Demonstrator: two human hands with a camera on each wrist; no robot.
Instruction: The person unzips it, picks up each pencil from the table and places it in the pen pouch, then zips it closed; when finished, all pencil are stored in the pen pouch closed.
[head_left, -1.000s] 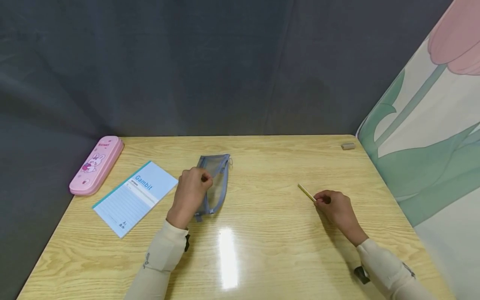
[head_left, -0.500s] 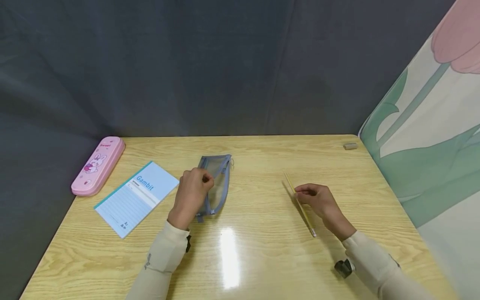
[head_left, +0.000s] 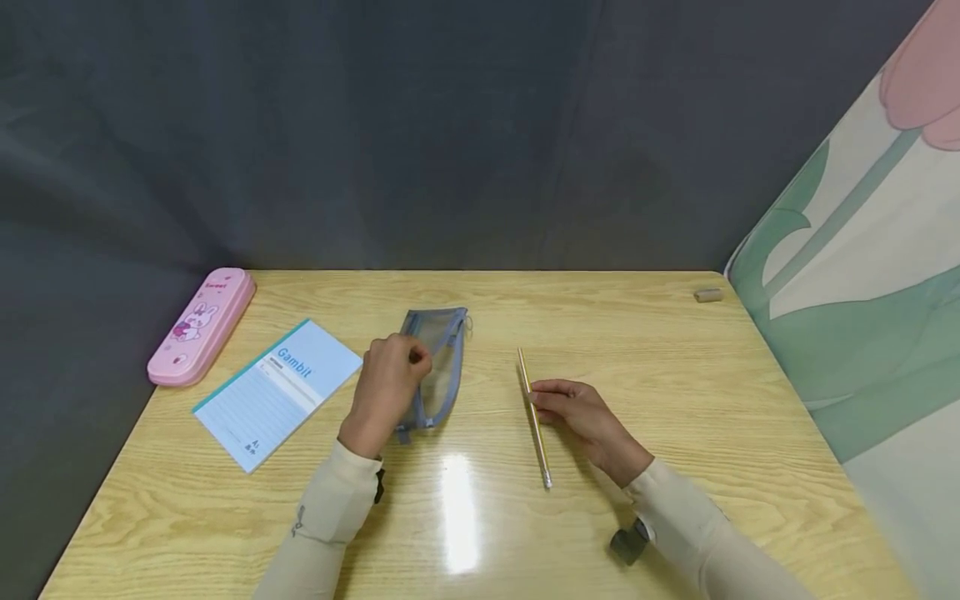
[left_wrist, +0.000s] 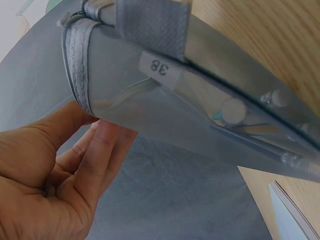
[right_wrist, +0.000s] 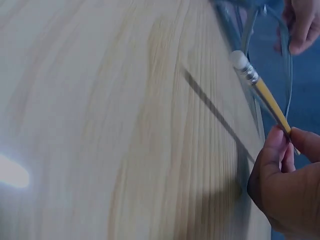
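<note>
My left hand (head_left: 386,387) pinches the upper edge of a see-through grey-blue zip pencil pouch (head_left: 442,387), whose mouth gapes on the side facing my right hand. In the left wrist view, thumb and fingertips meet at the rim of the pouch (left_wrist: 125,95); a tag marked 38 (left_wrist: 160,67) and several pen-like things show through its wall. My right hand (head_left: 581,417) holds a yellow pencil (head_left: 537,437) about its middle, between thumb and fingers. The pencil's white eraser (right_wrist: 240,60) points toward my body, and its shadow falls on the table.
A blue notebook (head_left: 277,396) marked Gambit lies left of the pouch. Beyond it, at the table's left edge, is a pink pencil case (head_left: 198,329) with a rabbit. A small grey-brown block (head_left: 708,295) lies at the far right corner. A dark curtain (head_left: 480,133) hangs behind the wooden table (head_left: 637,333).
My right hand has carried the pencil leftward, closer to the pouch, and turned it to point nearly straight away from me. My left hand stays in place on the pouch.
</note>
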